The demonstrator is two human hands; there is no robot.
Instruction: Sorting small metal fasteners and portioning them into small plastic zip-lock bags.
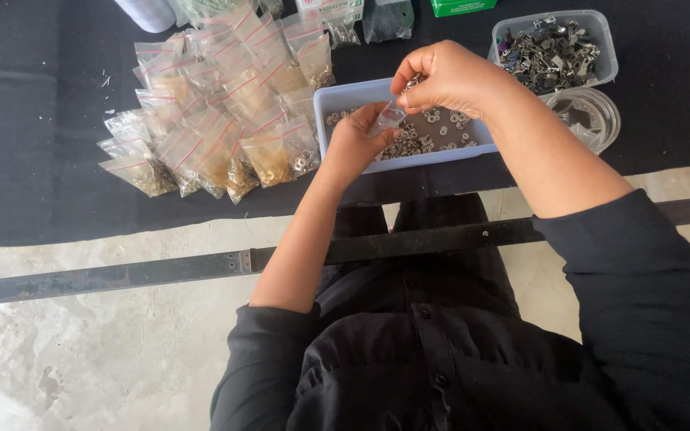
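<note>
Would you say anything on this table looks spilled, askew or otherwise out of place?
Nothing much stands out. The small metal rings stay inside the blue tray, where the left hand holds a small clear bag and the right hand pinches rings above it. The filled bags lie in a loose, overlapping heap, untidy but not spilled.

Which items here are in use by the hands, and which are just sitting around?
In use:
left hand holding a small clear bag
right hand pinching small metal rings over the bag
pale blue tray of metal rings

Lying about:
pile of filled zip bags
clear tub of grey metal parts
round clear container
green box
</note>
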